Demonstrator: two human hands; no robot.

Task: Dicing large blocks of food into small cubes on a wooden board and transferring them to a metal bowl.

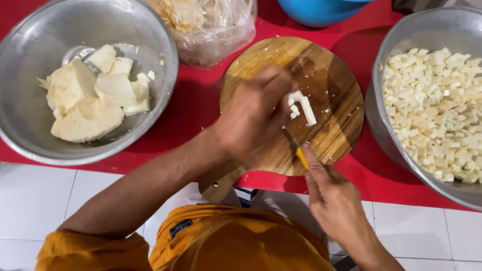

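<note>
The biggest risk here is a nicked finger. The left hand [253, 118] has its fingers curled down over the white strips [303, 106], pinning them to the board [293, 103], and the knife [296, 148] comes in just beside those fingertips, so a slip of the blade or a strip rolling under pressure could bring edge and skin together. The pieces look pale and moist (probably slick), which would make such a slip more likely. The board also overhangs the table edge at its handle, so hard pressure near that end could tip it.

From the left: a steel bowl [30, 100] holds large white chunks [88, 98], then a plastic bag [213, 30], then the board. The strips lie near the board's centre, under and just right of the left fingertips. The right hand [334, 200] is closed round the yellow handle, forefinger laid along it, below the strips. At far right, a second bowl [381, 65] is full of small cubes [439, 110].
</note>
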